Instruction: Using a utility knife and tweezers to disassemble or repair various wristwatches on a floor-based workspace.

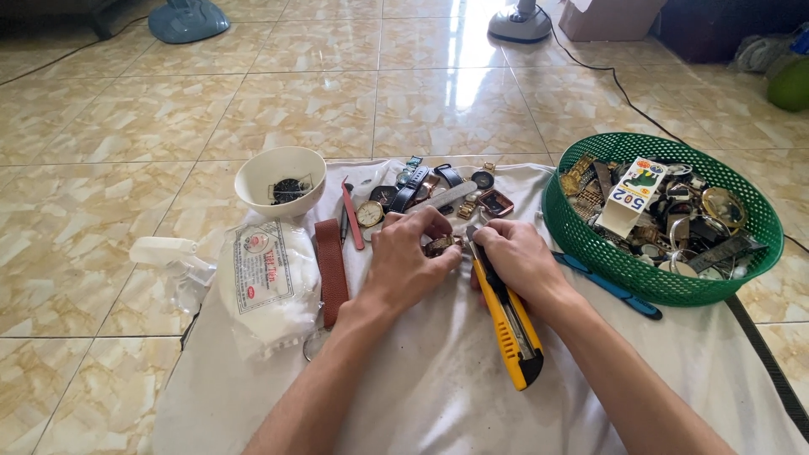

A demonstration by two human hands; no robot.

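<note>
Far left, a clear spray bottle (168, 257) lies on the tiles, and just beside it a white packet (270, 286) rests on the white cloth (438, 388). Behind the packet sits a white bowl (281, 179) with small dark parts in it. Next comes a brown strap (331, 270) lying lengthwise, then a thin red tool (351, 215) and a round gold watch face (369, 214).

Now my left hand (409, 265): fingers curled, pinching a small brass-coloured watch (440, 245) against the cloth. The watch sits at my fingertips, right between both hands, near the middle of the cloth.

My right hand (518, 261) is clenched around a yellow utility knife (506, 316). Its long axis runs from near my wrist, away from me and slightly left, so the tip points at the watch and is touching it or just short of it; I can't tell which. The watch lies up and left of my right grip, and my left hand is the nearer one, already on it.

Just behind my hands, a cluster of watches and straps (438, 190) crowds the far edge of the cloth. To the right a blue tool (611, 286) lies slantwise beside my forearm, and past it stands a green basket (590, 248) heaped with watch parts, close to my right elbow's path.
</note>
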